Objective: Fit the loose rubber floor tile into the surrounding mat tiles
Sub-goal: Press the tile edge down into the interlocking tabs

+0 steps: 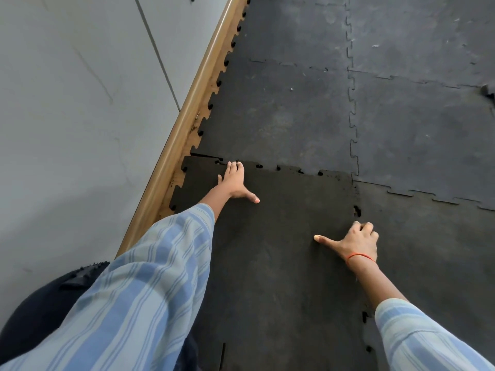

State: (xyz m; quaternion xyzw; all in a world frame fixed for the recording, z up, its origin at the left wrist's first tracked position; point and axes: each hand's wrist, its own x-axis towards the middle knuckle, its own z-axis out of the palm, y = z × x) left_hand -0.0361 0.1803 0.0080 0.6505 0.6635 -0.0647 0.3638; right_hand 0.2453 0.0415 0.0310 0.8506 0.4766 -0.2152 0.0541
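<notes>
The loose rubber floor tile (281, 236) is a dark, puzzle-edged square lying on the floor in front of me. Its far edge overlaps the grey mat tile (281, 116) beyond it, with small gaps showing along that seam. My left hand (235, 183) rests flat near the tile's far left corner, fingers at the far edge, thumb spread. My right hand (356, 242) presses on the tile's right edge with fingers curled over the seam against the right mat tile (428, 250), thumb pointing left. A notch gap (357, 211) shows just beyond that hand.
A wooden skirting board (187, 121) runs along the left, under a grey wall (80, 103). More interlocked grey mat tiles (415, 116) cover the floor ahead and right. A lifted tile corner (488, 93) shows at the far right edge. Dark clothing (40, 303) sits bottom left.
</notes>
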